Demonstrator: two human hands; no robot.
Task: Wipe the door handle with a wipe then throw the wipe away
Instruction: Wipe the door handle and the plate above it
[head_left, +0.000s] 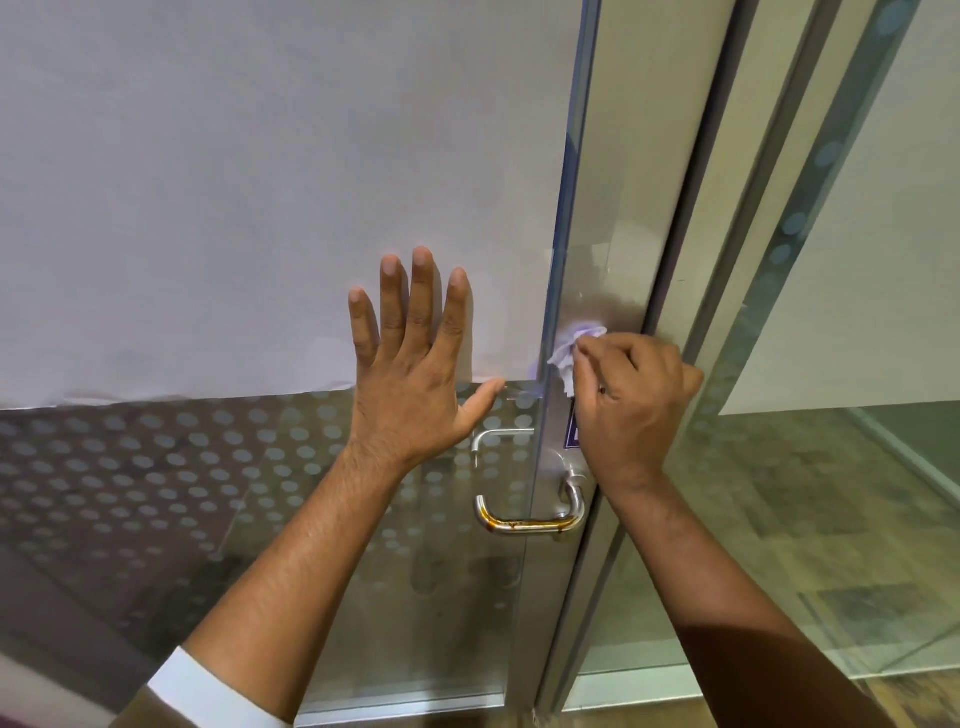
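- Left hand (415, 364): fully open, palm flat on the glass door (260, 493), holding nothing.
- Right hand (631, 400): fisted around wipe (571, 353), pressed on the metal plate above the handle (530, 514).

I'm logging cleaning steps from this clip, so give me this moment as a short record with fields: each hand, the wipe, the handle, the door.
left hand: open, fingers spread, palm flat against the glass door
right hand: closed around the wipe
wipe: white, crumpled, pressed to the metal plate above the handle
door handle: curved metal bar, brownish stains along its lower run, not touched by the wipe
door: glass with a dotted frosted band, white paper covering the upper part
bin: none in view
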